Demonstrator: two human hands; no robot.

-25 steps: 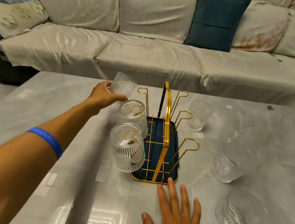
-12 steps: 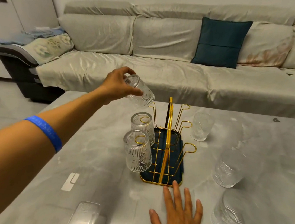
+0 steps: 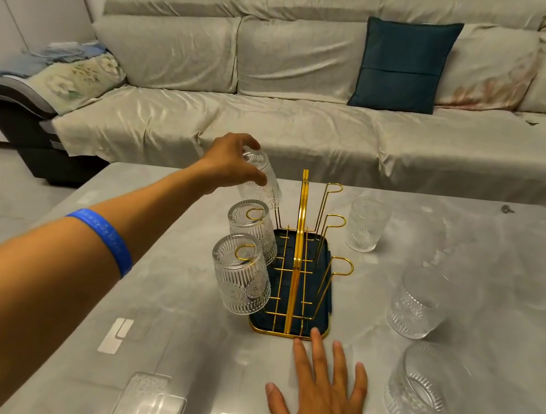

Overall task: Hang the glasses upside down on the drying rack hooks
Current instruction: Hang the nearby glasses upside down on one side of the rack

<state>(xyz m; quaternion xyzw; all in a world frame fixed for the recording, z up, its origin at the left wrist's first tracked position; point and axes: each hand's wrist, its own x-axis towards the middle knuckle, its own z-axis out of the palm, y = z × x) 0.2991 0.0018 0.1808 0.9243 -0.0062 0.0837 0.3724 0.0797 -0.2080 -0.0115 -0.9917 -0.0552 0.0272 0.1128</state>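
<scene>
The left hand (image 3: 232, 161) has tipped its glass (image 3: 261, 180) base-up, gripping it over the rack's (image 3: 294, 277) eleven-o'clock hook, behind two hung glasses (image 3: 245, 258). The right hand (image 3: 321, 399) is lying spread on the tabletop (image 3: 182, 332); three glasses (image 3: 417, 305) are standing at three o'clock.

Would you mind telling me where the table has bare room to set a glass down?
The table is bare left of the rack, beneath the forearm. Right of the rack, three standing glasses crowd it; the right hand covers the near middle.

Glasses (image 3: 241, 274) clear, ribbed, embossed. Rack (image 3: 298, 243) gold wire, navy tray. Wristband (image 3: 107, 236) blue. Table (image 3: 184, 316) grey marbled. Cushion (image 3: 404, 65) teal.
</scene>
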